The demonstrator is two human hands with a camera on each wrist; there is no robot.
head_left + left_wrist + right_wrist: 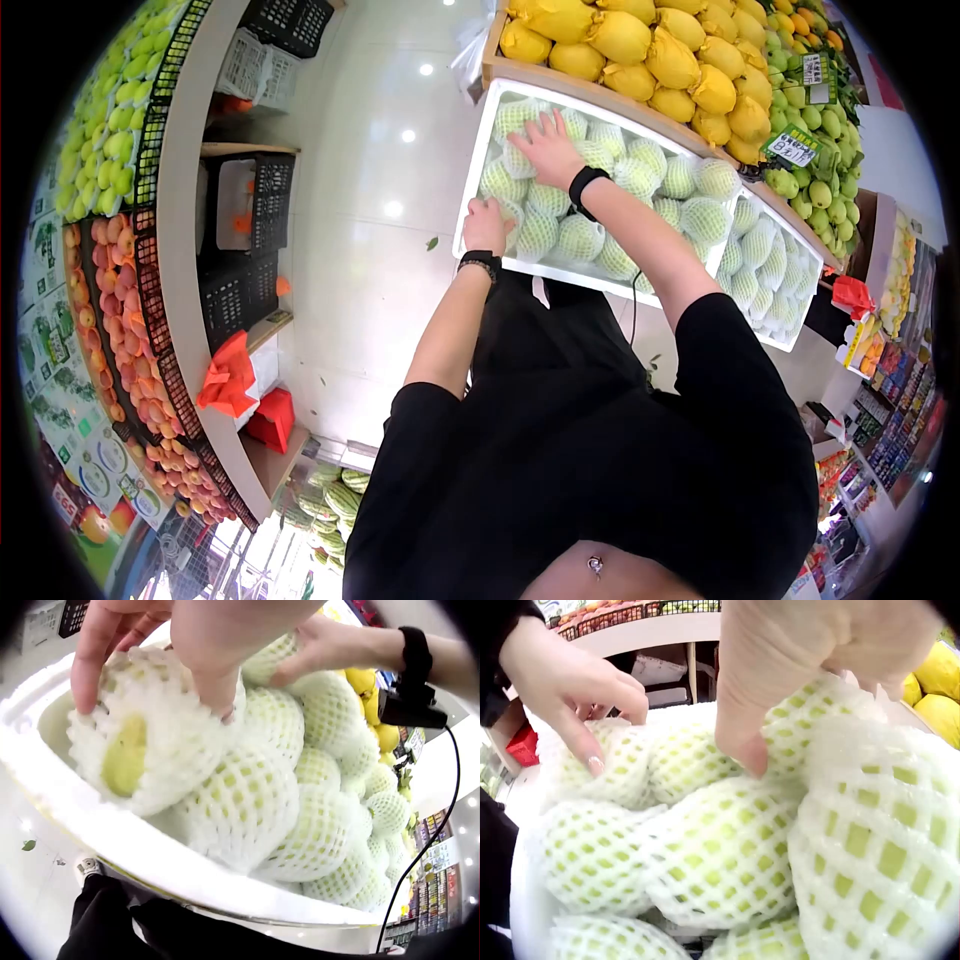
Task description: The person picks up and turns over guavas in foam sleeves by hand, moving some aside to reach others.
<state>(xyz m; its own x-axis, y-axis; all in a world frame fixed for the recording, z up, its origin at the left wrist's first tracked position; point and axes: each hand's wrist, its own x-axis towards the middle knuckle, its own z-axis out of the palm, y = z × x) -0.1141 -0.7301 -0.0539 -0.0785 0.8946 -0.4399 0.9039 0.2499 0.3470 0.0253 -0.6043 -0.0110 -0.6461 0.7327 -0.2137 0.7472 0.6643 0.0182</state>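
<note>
A white foam box (pixel 481 150) holds several pale green fruits, each in a white foam net. At the box's near left corner, my left hand (pixel 486 225) grips one netted fruit (pixel 169 742), thumb on one side and fingers on the other. Bare green skin shows through a gap in its net. Farther into the box, my right hand (pixel 548 150) holds another netted fruit (pixel 795 724) from above, the thumb down its near side. The right fingertips are partly hidden behind that fruit in the right wrist view. Other netted fruits (pixel 720 855) lie close around both hands.
Yellow-wrapped fruits (pixel 675 60) fill a wooden-edged stand behind the box. A second white box (pixel 808 300) of netted fruits adjoins on the right. To the left, across the tiled floor (pixel 370 270), stands a shelf with peaches (pixel 125 290) and black crates (pixel 240 300).
</note>
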